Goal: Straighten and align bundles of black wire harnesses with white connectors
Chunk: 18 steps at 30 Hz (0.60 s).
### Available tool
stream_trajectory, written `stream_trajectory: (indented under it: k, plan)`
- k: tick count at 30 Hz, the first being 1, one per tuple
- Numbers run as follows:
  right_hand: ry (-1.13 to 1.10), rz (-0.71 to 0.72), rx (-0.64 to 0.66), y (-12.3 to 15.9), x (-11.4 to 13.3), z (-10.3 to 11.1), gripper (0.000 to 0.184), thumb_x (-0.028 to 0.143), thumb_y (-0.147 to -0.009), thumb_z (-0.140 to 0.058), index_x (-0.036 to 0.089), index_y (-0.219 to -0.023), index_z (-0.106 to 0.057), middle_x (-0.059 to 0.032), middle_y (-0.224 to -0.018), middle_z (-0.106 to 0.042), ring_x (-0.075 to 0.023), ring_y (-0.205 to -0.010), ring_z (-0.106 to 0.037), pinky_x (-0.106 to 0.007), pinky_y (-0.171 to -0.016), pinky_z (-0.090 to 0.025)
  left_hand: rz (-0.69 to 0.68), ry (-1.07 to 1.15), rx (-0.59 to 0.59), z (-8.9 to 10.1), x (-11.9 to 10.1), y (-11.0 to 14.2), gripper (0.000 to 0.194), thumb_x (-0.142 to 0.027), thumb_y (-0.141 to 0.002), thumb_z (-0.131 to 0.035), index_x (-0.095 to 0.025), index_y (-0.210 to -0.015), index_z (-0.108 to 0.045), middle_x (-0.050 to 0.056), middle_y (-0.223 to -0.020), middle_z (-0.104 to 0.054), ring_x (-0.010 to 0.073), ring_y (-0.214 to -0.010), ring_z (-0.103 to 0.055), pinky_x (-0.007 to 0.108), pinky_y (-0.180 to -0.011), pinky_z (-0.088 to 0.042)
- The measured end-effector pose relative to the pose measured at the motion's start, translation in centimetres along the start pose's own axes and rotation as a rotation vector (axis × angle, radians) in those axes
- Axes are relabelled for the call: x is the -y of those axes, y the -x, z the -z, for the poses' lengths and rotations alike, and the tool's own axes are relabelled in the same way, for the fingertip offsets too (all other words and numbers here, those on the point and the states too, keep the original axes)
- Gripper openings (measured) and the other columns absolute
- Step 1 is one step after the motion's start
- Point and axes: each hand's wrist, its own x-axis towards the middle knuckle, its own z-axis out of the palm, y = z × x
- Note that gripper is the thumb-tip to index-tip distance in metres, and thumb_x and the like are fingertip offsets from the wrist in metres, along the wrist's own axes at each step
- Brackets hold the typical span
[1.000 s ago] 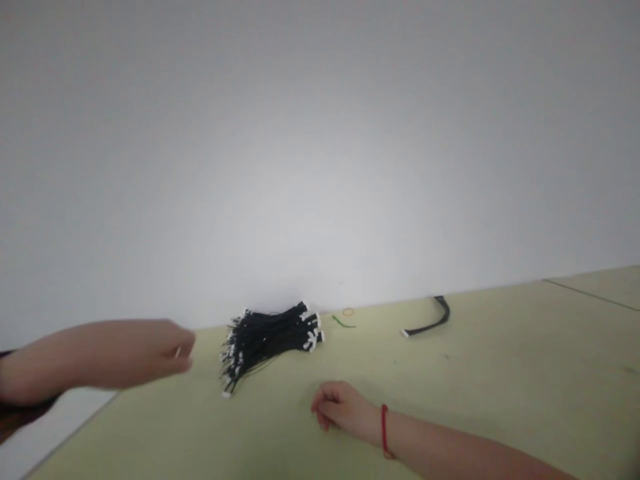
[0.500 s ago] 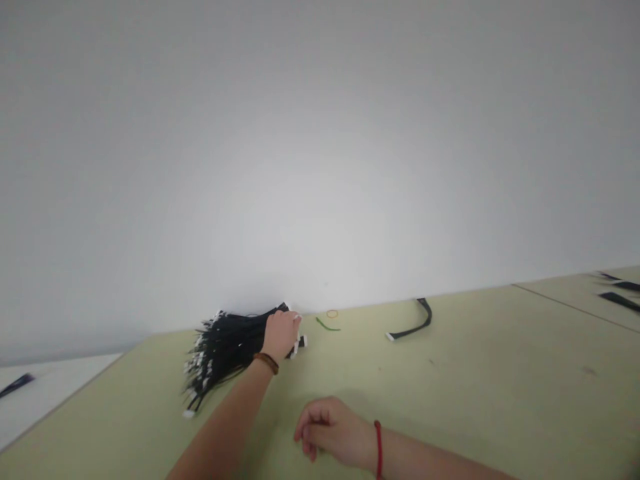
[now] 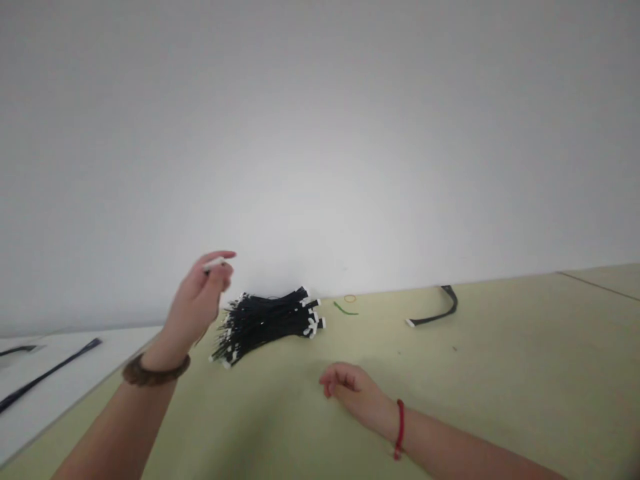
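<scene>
My left hand (image 3: 203,287) is raised in front of the wall, above and left of a pile of black wire cables. Its thumb and fingers pinch a small white connector (image 3: 214,265), like those on the pile; any cable behind it is mostly hidden by the hand. The pile of cables (image 3: 267,323) lies near the wall, with white connectors at both ends. Low over the table, my right hand (image 3: 355,393) has its fingers loosely curled, with a gap at the thumb and nothing visible in them. It is nearest to the right end of the pile.
On the pale green table (image 3: 500,393) a single curved black cable (image 3: 440,317) lies at the right. A green strip (image 3: 345,309) and an orange rubber band (image 3: 350,299) are by the wall (image 3: 320,147). More dark cables (image 3: 55,370) rest on a white surface (image 3: 65,400) at left.
My left hand has lifted off the pile and moved left and up, carrying the white connector. My right hand keeps its curled pose. The view has shifted slightly left.
</scene>
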Motion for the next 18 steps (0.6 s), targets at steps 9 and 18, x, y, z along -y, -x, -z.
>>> stream_trajectory:
  k: [9,18]
  plan:
    - [-0.22,-0.015,0.396,5.5,10.1,0.8,0.044,0.034,-0.074,-0.068,0.012,-0.111,-0.055,-0.0078,-0.092,-0.063,-0.0207,-0.083,-0.062,-0.041,-0.076,-0.049,0.121,0.737,0.034,-4.9,-8.6,6.8,0.019,-0.024,-0.091,-0.04,-0.017,-0.087,-0.057,-0.004,-0.062,-0.037,0.006,-0.048,-0.035,0.018,-0.047,-0.038]
    - [-0.415,-0.252,0.02,14.8,8.8,2.8,0.033,0.043,-0.083,-0.055,0.013,-0.097,-0.055,-0.0083,-0.1,-0.059,-0.015,-0.081,-0.06,-0.031,-0.069,-0.05,0.337,0.836,-0.106,-5.8,-5.2,9.6,0.014,-0.025,-0.088,-0.046,-0.016,-0.081,-0.054,-0.003,-0.065,-0.039,0.0073,-0.052,-0.039,0.02,-0.05,-0.042]
